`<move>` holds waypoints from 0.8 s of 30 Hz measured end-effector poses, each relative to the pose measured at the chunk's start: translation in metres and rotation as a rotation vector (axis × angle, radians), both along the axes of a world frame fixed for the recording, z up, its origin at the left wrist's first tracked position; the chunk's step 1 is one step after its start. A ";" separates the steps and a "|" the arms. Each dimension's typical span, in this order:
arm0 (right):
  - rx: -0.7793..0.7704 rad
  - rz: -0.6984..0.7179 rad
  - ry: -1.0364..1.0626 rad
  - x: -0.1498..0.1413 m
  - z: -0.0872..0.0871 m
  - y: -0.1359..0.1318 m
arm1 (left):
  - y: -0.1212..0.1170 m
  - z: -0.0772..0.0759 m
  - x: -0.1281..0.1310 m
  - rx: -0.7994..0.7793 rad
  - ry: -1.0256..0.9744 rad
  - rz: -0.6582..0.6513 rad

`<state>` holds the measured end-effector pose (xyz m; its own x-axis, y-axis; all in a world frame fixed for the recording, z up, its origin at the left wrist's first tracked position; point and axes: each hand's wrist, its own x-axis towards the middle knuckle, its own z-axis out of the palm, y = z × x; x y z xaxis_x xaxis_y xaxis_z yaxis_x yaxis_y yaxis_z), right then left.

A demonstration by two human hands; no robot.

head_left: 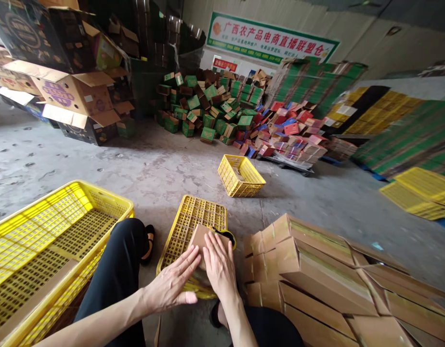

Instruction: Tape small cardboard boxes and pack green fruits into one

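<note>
A brown cardboard box [200, 236] rests on an upturned yellow plastic crate [175, 226] between my knees. My right hand [219, 265] lies flat on the box top, fingers stretched out. At the box's near left edge is my left hand [172, 279], its fingers straight and thumb spread; whether it touches the box I cannot tell. Just beyond the right fingertips sits a black and yellow tape dispenser [228, 236], partly hidden by that hand. Neither hand grips anything.
Flattened cardboard boxes [327, 270] are stacked at my right. A large yellow crate [110, 202] stands at my left, with a cardboard piece inside. Ahead on the floor is a smaller yellow crate [226, 176]. Green boxes [208, 134] and red boxes [291, 128] lie heaped farther back.
</note>
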<state>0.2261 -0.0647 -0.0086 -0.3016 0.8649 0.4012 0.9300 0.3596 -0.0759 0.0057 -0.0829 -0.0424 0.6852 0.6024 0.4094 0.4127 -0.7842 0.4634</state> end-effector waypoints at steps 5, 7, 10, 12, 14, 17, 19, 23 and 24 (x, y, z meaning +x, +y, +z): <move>-0.010 -0.118 0.006 -0.003 -0.004 0.028 | 0.000 -0.004 0.002 0.014 0.013 0.018; 0.004 -0.135 0.011 -0.005 -0.008 0.030 | -0.001 -0.003 0.003 0.012 0.011 0.028; 0.042 -0.134 0.024 -0.009 -0.016 0.025 | -0.003 0.000 0.005 0.001 0.000 0.034; 0.063 -0.116 0.029 -0.010 -0.020 0.016 | -0.003 0.002 0.006 -0.011 -0.007 0.034; 0.078 -0.088 0.032 -0.012 -0.024 0.005 | -0.004 0.004 0.006 -0.021 -0.017 0.033; 0.084 -0.045 0.029 -0.014 -0.028 -0.015 | -0.003 0.006 0.004 -0.025 -0.035 0.023; 0.076 -0.027 0.015 -0.016 -0.028 -0.030 | -0.003 0.005 0.004 -0.031 -0.042 0.017; 0.087 0.006 -0.007 -0.025 -0.027 -0.060 | -0.003 0.002 0.003 -0.048 -0.054 0.025; 0.094 0.018 -0.001 -0.027 -0.026 -0.067 | -0.002 0.001 0.003 -0.050 -0.055 0.027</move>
